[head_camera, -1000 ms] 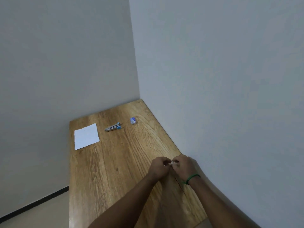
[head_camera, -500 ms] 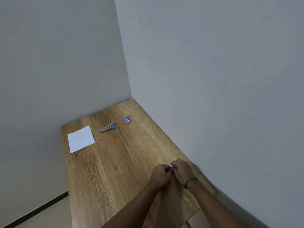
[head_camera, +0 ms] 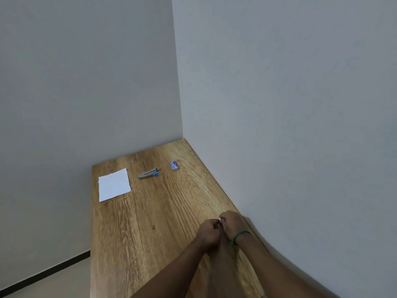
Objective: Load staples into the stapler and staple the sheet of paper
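Wood-grain bench (head_camera: 150, 222) in a corner w/ plain walls. Flat white paper (head_camera: 114, 185) lies far left; metal stapler (head_camera: 148, 174) w/ blue end beside it; small blue-white staple box (head_camera: 174, 165) further right, print unreadable. Left hand (head_camera: 208, 233) & right hand (head_camera: 233, 223) are clenched together near the bench's right edge, pinching something tiny & pale; can't tell what.

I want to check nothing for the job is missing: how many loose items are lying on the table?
3: a white sheet of paper far left, a stapler to its right, and a small staple box further right. The hands may hide something small.
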